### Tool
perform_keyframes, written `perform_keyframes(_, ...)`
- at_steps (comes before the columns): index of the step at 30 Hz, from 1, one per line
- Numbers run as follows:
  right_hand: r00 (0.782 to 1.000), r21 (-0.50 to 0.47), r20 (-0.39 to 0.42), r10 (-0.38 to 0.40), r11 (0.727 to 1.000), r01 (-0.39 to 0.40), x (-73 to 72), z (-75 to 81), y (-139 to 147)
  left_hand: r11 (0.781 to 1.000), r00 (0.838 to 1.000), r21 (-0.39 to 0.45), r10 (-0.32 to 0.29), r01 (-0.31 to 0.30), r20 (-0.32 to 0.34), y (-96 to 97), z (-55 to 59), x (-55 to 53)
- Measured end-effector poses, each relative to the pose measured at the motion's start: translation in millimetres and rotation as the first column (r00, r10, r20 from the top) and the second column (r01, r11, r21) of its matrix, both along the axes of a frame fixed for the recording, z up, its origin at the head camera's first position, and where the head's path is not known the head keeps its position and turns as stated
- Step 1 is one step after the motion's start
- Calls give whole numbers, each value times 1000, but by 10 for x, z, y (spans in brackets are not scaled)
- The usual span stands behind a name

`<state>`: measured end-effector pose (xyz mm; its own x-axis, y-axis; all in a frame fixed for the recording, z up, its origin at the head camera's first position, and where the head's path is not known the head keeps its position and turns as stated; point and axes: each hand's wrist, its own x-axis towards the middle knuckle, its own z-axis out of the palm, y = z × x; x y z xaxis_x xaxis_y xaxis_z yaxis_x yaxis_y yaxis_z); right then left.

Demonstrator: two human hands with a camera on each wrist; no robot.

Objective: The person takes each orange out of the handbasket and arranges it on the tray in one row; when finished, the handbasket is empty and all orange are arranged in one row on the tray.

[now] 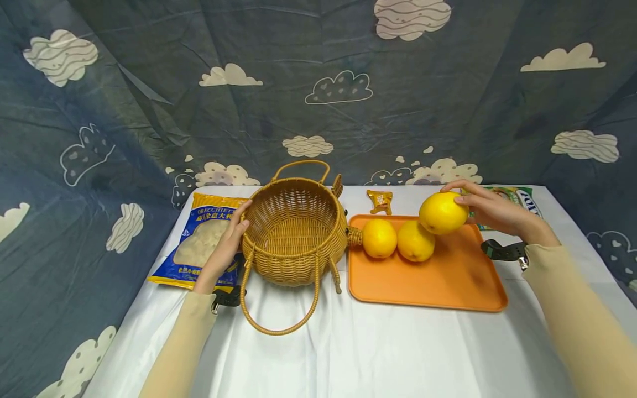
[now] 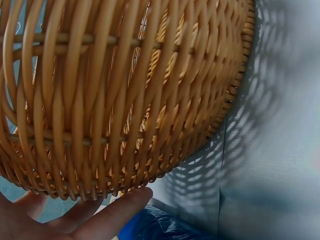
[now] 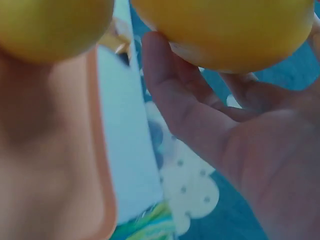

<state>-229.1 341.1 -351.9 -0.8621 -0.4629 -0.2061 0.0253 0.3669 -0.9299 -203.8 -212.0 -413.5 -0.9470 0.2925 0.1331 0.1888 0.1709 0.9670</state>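
In the head view, my right hand (image 1: pixel 497 210) holds a yellow lemon (image 1: pixel 443 213) above an orange tray (image 1: pixel 428 282). The right wrist view shows the fingers and thumb around this lemon (image 3: pixel 225 30). Two more lemons, one on the left (image 1: pixel 379 238) and one nearer the middle (image 1: pixel 416 241), lie at the tray's left side. My left hand (image 1: pixel 226 243) rests against the left side of a wicker basket (image 1: pixel 288 265), near its rim. Fairly straight fingers touch the weave of the basket (image 2: pixel 115 100) in the left wrist view. Only the basket's woven inside shows.
A blue and yellow pasta bag (image 1: pixel 199 243) lies left of the basket, partly behind my left arm. A small orange packet (image 1: pixel 381 202) sits behind the tray. A green packet (image 1: pixel 517 199) is partly hidden by my right hand. One basket handle (image 1: pixel 278 333) hangs forward over the white cloth.
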Motion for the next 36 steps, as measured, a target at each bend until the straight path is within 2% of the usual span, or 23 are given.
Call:
perform_keyframes(8,994,113,107,25,993,-37,96,-229,240,1000,1000,-6,2,-2,-2,1,27,2)
perform_keyframes(11,989,143,143,30,988,-50,112,-330,279,1000,1000,-6,-4,4,5,36,132,64)
perform_keyframes(15,988,187,152,12,982,-40,134,-421,299,1000,1000,-12,-12,12,5,93,260,143)
perform_keyframes(19,989,214,150,-2,976,-31,156,-464,273,1000,1000,-23,-8,8,0,108,276,154)
perform_keyframes(23,986,214,165,-16,977,-20,173,-484,250,1000,1000,-23,1,-2,-21,99,249,132)
perform_keyframes(30,984,218,181,-4,975,-36,184,-495,253,1000,999,-14,10,-10,-40,14,8,-4)
perform_keyframes(36,991,224,131,-26,975,-4,204,-533,239,1000,999,-27,10,-11,-40,19,30,4)
